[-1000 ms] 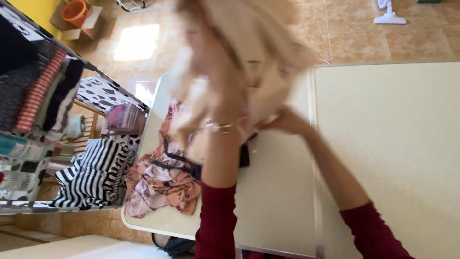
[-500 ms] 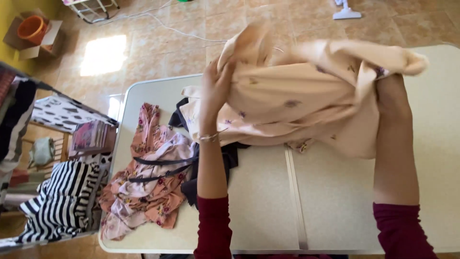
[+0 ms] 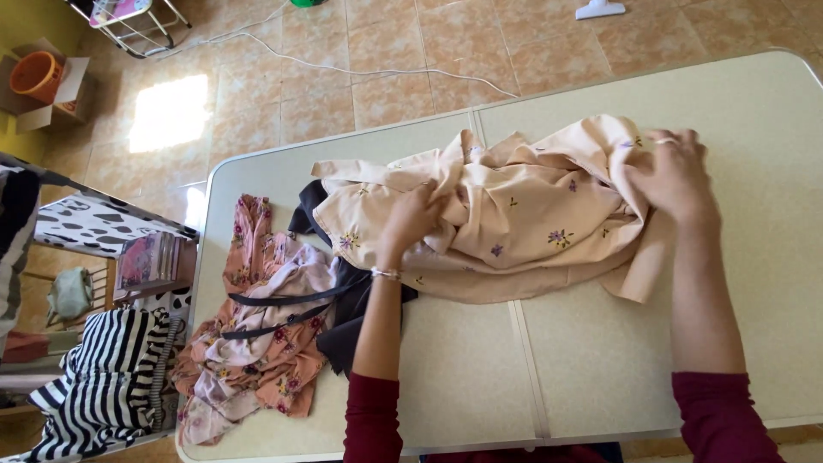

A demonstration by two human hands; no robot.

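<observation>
Peach cotton garment with small flower sprigs point(image 3: 514, 219) lies bunched across the middle of the frame on the cream folding table point(image 3: 754, 137), its long axis left to right. Left hand point(image 3: 411, 219) pinches cloth near the left end; right hand point(image 3: 677, 176) clutches the right end. Bare tabletop spreads right and below; a pink floral heap of clothes point(image 3: 266, 334) crowds the lower left.

The peach floral garment point(image 3: 523, 219), held aloft before, now lies crumpled on the table point(image 3: 600, 360) (both hands lowered with it).
</observation>
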